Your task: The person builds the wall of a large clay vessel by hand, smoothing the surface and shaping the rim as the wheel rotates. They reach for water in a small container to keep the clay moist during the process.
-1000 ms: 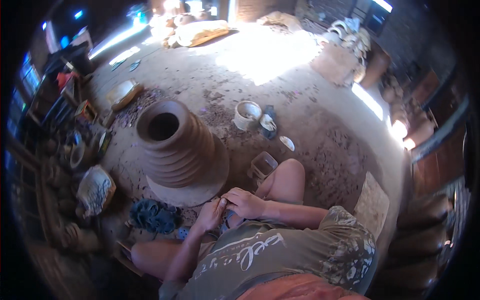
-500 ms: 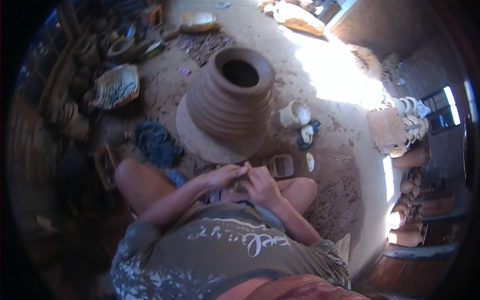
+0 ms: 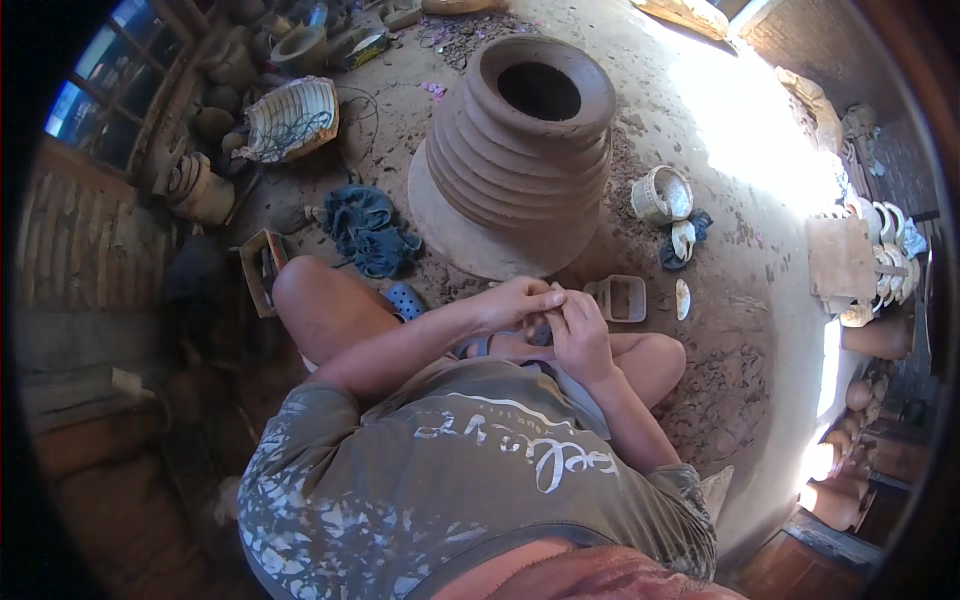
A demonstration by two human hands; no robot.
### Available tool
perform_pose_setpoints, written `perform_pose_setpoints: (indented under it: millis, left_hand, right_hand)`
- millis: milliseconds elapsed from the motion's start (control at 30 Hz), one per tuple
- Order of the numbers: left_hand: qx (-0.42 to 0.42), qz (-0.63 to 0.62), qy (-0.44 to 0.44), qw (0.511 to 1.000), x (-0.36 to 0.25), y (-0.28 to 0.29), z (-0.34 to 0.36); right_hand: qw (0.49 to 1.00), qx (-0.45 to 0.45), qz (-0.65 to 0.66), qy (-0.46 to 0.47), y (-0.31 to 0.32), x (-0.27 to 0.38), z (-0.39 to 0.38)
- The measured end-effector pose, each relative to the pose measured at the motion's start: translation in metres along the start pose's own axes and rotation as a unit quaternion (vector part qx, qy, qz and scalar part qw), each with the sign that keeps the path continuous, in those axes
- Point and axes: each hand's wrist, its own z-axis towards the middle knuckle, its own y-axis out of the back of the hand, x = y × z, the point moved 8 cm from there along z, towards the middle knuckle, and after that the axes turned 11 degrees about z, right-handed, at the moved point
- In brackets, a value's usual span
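My left hand (image 3: 512,303) and my right hand (image 3: 582,342) meet over my lap, fingertips pressed together. Anything pinched between them is too small or too hidden to make out. Just beyond them rises a large clay pot (image 3: 520,165), ridged around its body, with a thick rim and a dark round mouth. It stands on a round, clay-coloured base (image 3: 450,245); neither hand touches it. Close to my right hand is a small, clear rectangular tub (image 3: 627,300).
Left of the pot lie a dark blue cloth (image 3: 368,230), a blue clog (image 3: 405,300) and an open box (image 3: 262,270). To its right stand a pale bucket (image 3: 655,197) and a flat whitish piece (image 3: 683,298). Clay crumbs (image 3: 725,400) litter the floor. Pots (image 3: 835,500) line the right wall.
My view has shifted, so the pot and floor things sit higher and farther right in the picture. Both hands stay together, with slightly changed finger positions.
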Motion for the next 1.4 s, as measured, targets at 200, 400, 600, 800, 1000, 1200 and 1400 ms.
perform_pose_setpoints:
  millis: [200,400,600,800,1000,1200,1400]
  left_hand:
    - [0.027,-0.031,0.042,0.998,-0.009,0.002,-0.017]
    - [-0.008,-0.132,0.090,0.987,0.011,0.011,-0.021]
    - [-0.067,-0.062,0.058,0.994,-0.026,0.001,-0.028]
    - [-0.314,0.039,-0.068,0.946,-0.058,0.039,-0.049]
    - [-0.545,0.100,-0.353,0.754,-0.216,0.127,-0.117]
    - [-0.666,0.335,-0.261,0.613,-0.286,0.184,-0.066]
    - [-0.625,0.408,-0.119,0.655,-0.290,0.206,-0.024]
  right_hand:
    - [0.993,0.018,0.094,-0.070,-0.005,-0.021,-0.015]
    - [0.998,0.033,0.043,0.018,0.001,0.006,0.006]
    - [0.993,0.100,-0.033,0.058,-0.004,-0.009,0.003]
    - [0.996,-0.052,0.049,-0.049,0.006,-0.008,0.032]
    - [0.987,-0.120,-0.009,0.108,0.042,0.039,0.104]
    - [0.948,-0.120,-0.120,0.268,0.030,0.065,0.160]
    - [0.915,-0.086,-0.188,0.345,0.010,0.067,0.186]
